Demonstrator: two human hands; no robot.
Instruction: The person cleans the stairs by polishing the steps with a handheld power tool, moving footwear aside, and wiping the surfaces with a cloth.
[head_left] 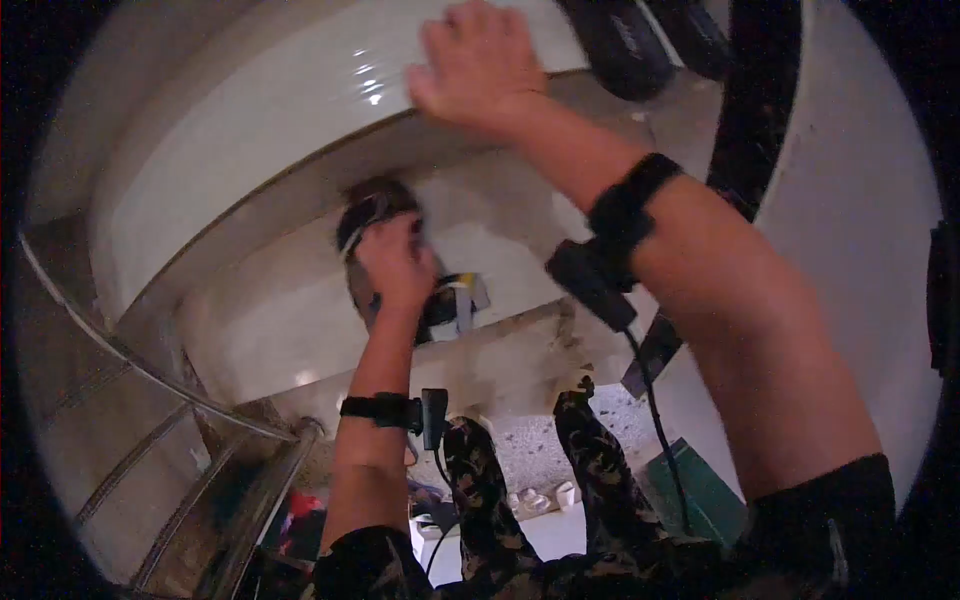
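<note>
My left hand (395,262) is over a dark, shoe-like item (378,200) with a light band, on the lower step. Its fingers look curled onto that item, though blur and the hand itself hide the exact grip. Just right of the wrist lies a dark object with yellow and white parts (462,300), too blurred to name. My right hand (475,62) rests palm down near the edge of the upper step (270,120), fingers apart, holding nothing. A pair of black shoes (630,50) stands to the right of that hand.
Curved pale steps rise ahead, with the lower tread (260,320) beneath my left hand. A metal railing (130,355) runs along the left. On the right are a white wall (850,200) and a green panel (695,490). Cables hang from both wrist straps.
</note>
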